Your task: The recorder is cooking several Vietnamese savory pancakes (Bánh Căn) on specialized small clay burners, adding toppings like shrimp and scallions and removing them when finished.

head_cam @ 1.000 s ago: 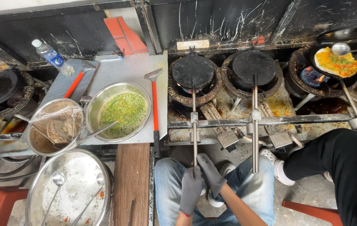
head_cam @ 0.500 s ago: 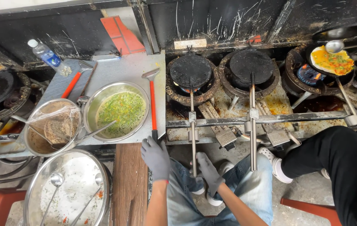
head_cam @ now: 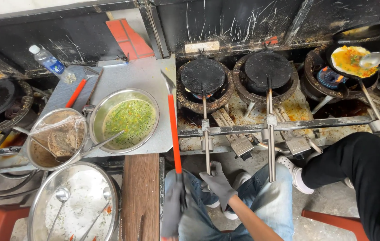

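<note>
One long red-handled spatula (head_cam: pixel 173 129).

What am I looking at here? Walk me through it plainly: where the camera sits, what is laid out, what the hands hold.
This is one view from a camera worn on a person's head, looking down over their knees at a street-style cooking station. No machine is involved, only two gloved hands. The left hand has its grip closed on the long red-handled metal spatula, whose blade rests on the grey metal tabletop. The right hand hovers open just below the long handle of the left round black pan on its burner; a second round black pan sits beside it. On the tabletop stands a steel bowl of green batter, with a plastic water bottle behind. At the right, another person's black-trousered leg shows.
</note>
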